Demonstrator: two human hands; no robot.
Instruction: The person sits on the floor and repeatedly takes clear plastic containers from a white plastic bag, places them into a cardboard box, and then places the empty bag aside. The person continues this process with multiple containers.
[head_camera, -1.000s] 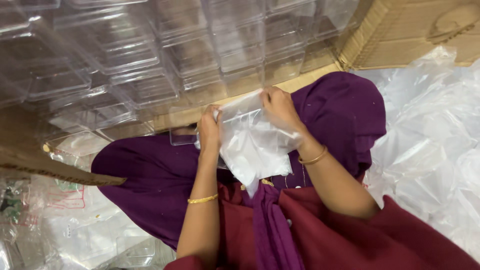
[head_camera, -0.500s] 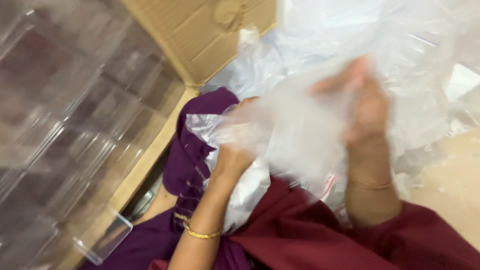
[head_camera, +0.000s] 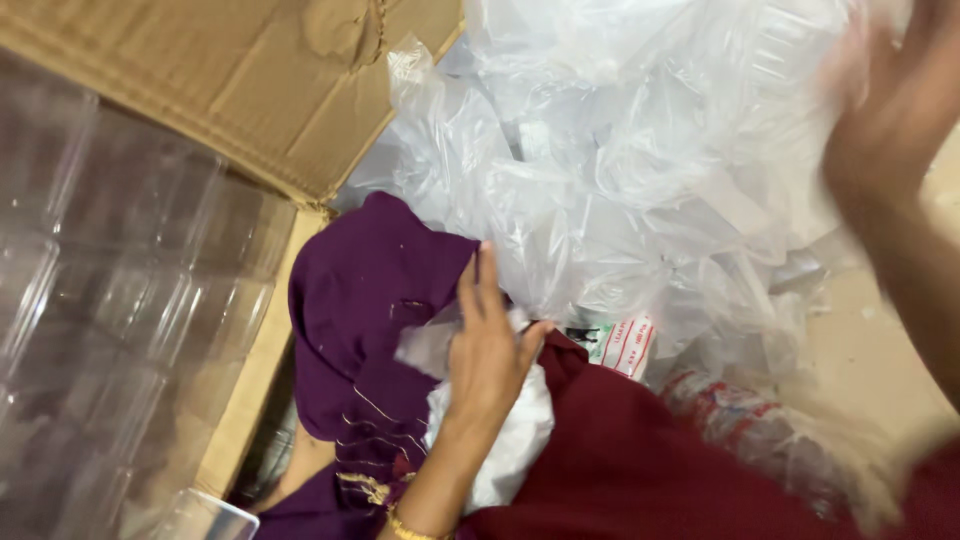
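Observation:
My left hand (head_camera: 488, 352) lies with fingers stretched out on a white plastic packet (head_camera: 505, 450) in my lap, thumb on its right side, pressing it against the purple cloth (head_camera: 360, 300). A small clear plastic scrap (head_camera: 425, 347) sticks out under the fingers. My right hand (head_camera: 895, 110) is raised at the upper right, strongly blurred, against a big heap of crumpled clear plastic bags (head_camera: 620, 170). Whether it holds anything cannot be made out.
A cardboard box with a creased flap (head_camera: 240, 90) stands at the left, filled with clear plastic containers (head_camera: 100, 300). One container corner (head_camera: 205, 518) shows at the bottom. A red-printed label (head_camera: 627, 345) and a wrapped packet (head_camera: 745, 420) lie by my maroon garment (head_camera: 650, 470).
The view has swung right, from the box to the bag heap. My right hand let go of the bag both hands held and rose to the upper right. My left hand dropped onto the lap.

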